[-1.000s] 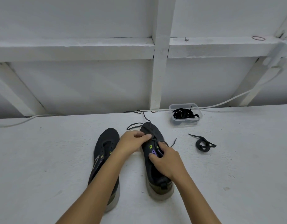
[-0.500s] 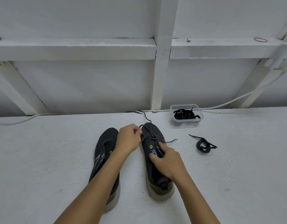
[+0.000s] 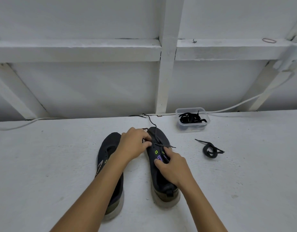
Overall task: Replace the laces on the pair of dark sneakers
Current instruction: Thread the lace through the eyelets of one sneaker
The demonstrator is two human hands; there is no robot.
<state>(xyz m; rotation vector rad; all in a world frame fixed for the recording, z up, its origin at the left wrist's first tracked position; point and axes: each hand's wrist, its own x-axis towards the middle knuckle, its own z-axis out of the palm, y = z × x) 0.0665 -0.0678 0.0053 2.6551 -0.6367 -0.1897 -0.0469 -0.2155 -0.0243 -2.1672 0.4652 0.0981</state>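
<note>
Seen from above, two bare forearms reach forward over a white painted surface [image 3: 44,164] where a pair of dark sneakers sits side by side, toes pointing away. The left dark sneaker [image 3: 109,148] lies partly under the left forearm and shows no lace. The right dark sneaker [image 3: 162,183] has green and purple eyelet tabs and a thin dark lace [image 3: 158,143] threaded across its front; one end of the lace trails away over the toe toward the back wall. The left hand [image 3: 134,146] hovers over the toe of the right sneaker, fingers curled and pinching the lace near the first eyelets. The right hand [image 3: 174,166] rests on the middle of the same sneaker, thumb and fingers bent and gripping its upper by the purple tabs. To the right, a loose coiled black lace [image 3: 210,149] lies on the surface, well apart from the shoes. Behind it, near the wall, stands a small clear plastic tub [image 3: 193,129] holding more black laces [image 3: 191,118]. A white cable [image 3: 241,104] runs along the base of the white framed wall.
</note>
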